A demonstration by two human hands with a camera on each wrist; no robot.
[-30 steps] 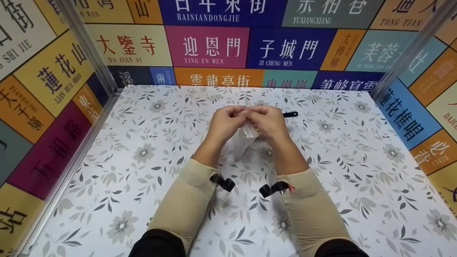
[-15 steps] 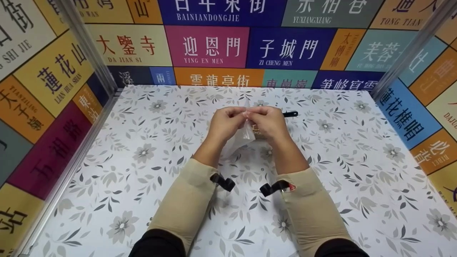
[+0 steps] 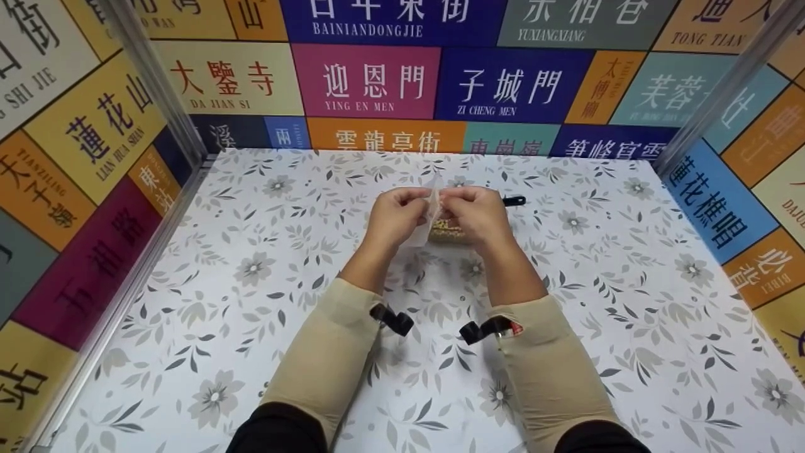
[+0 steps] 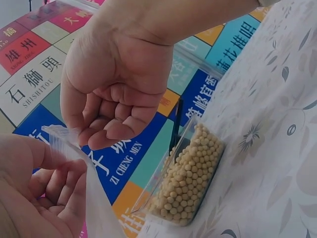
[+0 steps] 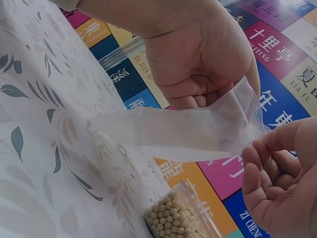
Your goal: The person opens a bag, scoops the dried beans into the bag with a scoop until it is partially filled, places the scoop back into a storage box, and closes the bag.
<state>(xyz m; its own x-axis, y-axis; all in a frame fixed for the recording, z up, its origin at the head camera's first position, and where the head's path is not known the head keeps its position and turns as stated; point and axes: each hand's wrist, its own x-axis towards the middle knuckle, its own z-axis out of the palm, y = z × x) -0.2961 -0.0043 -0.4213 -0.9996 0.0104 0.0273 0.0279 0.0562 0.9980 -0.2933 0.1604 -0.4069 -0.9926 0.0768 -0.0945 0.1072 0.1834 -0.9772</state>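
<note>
A clear zip bag hangs between my two hands above the table. My left hand pinches its top edge between thumb and fingers. Facing it, my right hand pinches the other side of the zip mouth, fingertips close to the left ones. In the right wrist view the mouth shows a narrow gap, and the bag holds nothing visible. Behind and below the right hand stands a clear plastic box filled with round, pale yellow beans, partly hidden by that hand in the head view.
A black handle sticks out past the right hand, beside the box; its other end is hidden. The flower-patterned table is bordered by walls of coloured name panels.
The bag has turned from slanting toward me to nearly edge-on between the hands. My hands have moved slightly apart, and more of the bean box shows.
</note>
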